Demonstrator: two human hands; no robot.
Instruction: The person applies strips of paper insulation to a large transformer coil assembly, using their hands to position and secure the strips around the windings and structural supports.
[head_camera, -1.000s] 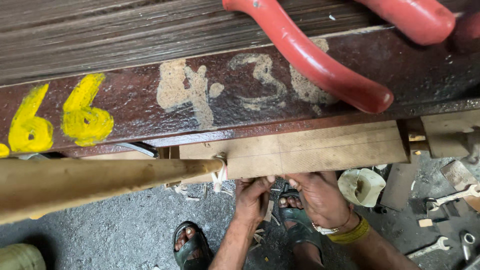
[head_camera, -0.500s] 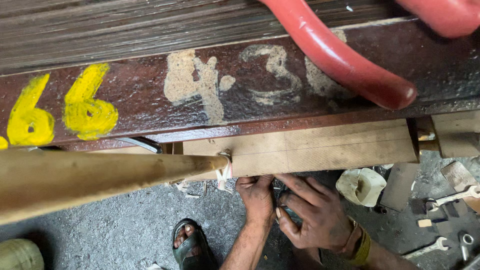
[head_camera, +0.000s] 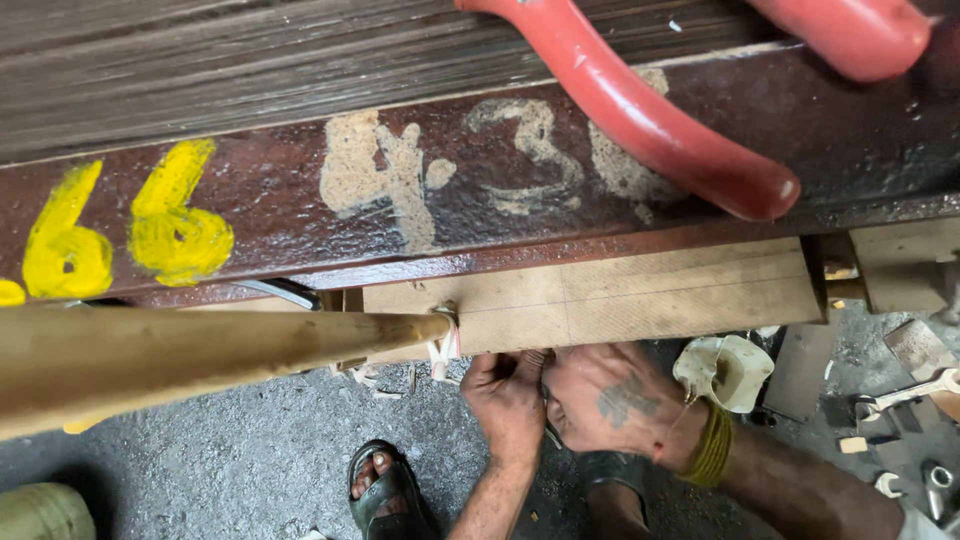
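1. Your left hand (head_camera: 508, 398) sits low in the head view, just under the bottom edge of the wooden board (head_camera: 640, 300), with its fingers curled in and the knuckles facing up
2. Your right hand (head_camera: 610, 400) is right beside it, touching it, with the fingers bent toward the left hand and a yellow-green band (head_camera: 712, 447) wound about the wrist
3. Both hands close over something small and dark between them; it is hidden by the fingers, so you cannot tell what it is, or whether either hand truly pinches it
4. The board lies flat under the dark red steel beam (head_camera: 300, 210), which runs across the whole view and carries yellow and pale painted marks
5. A thick wooden pole (head_camera: 200, 355) reaches in from the left, and its tip meets the board's left part, where white strips (head_camera: 445, 350) hang
6. Two red handles (head_camera: 640, 110) cross over the beam at the upper right
7. Below the hands, a foot in a dark sandal (head_camera: 385, 490) stands on the grey gritty floor (head_camera: 250, 450)
8. To the right lie a pale broken cup (head_camera: 725, 370), a spanner (head_camera: 915, 390) and small wood offcuts, well apart from your hands
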